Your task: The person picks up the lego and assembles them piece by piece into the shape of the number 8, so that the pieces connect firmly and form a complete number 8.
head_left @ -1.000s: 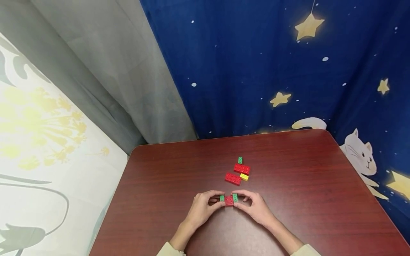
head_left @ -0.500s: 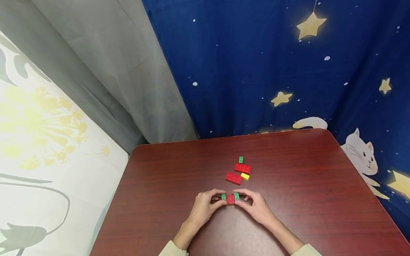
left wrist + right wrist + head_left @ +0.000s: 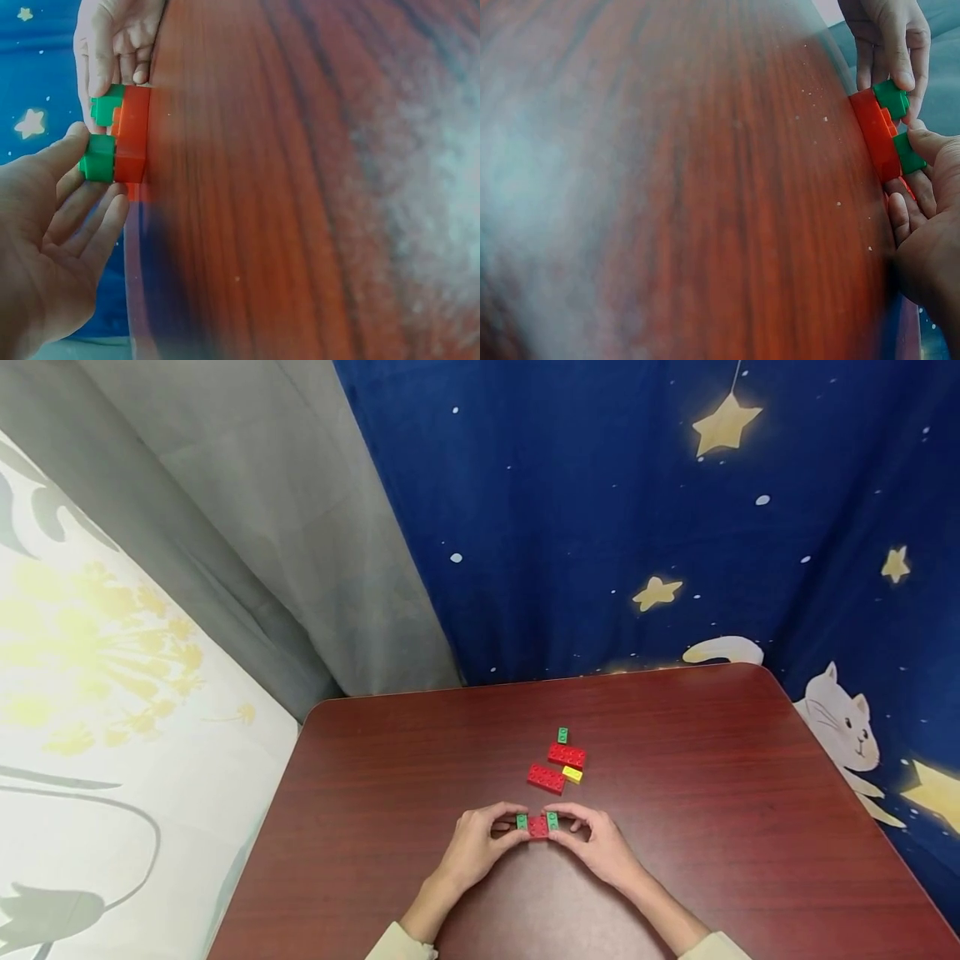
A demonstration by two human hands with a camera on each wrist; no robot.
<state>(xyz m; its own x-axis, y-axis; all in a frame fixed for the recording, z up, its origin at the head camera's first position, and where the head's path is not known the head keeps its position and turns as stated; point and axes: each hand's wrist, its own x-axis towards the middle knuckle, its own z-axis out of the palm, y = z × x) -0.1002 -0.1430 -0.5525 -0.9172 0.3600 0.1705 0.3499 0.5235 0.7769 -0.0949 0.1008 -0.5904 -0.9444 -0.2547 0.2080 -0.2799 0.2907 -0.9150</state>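
A red toy brick (image 3: pixel 537 827) lies on the table near its front, with a green two-stud brick on top at each end. My left hand (image 3: pixel 480 843) pinches the left green brick (image 3: pixel 522 822) between thumb and fingers. At the other end, my right hand (image 3: pixel 597 842) pinches the right green brick (image 3: pixel 552 821) in the same way. The left wrist view shows both green bricks sitting on the studs of the red brick (image 3: pixel 133 135), with a gap of bare red studs between them. From the right wrist, the red brick (image 3: pixel 876 135) rests flat against the tabletop.
Beyond the hands, two long red bricks (image 3: pixel 546 779) lie loose on the dark red wooden table (image 3: pixel 375 777). A yellow brick (image 3: pixel 572 775) touches the nearer one's right end, and a small green brick (image 3: pixel 562 735) lies farthest back. Curtains (image 3: pixel 525 527) hang behind the table.
Both hands keep their pinch on the green bricks. The hands and the stack have shifted only very slightly in view; the loose bricks stay where they were.
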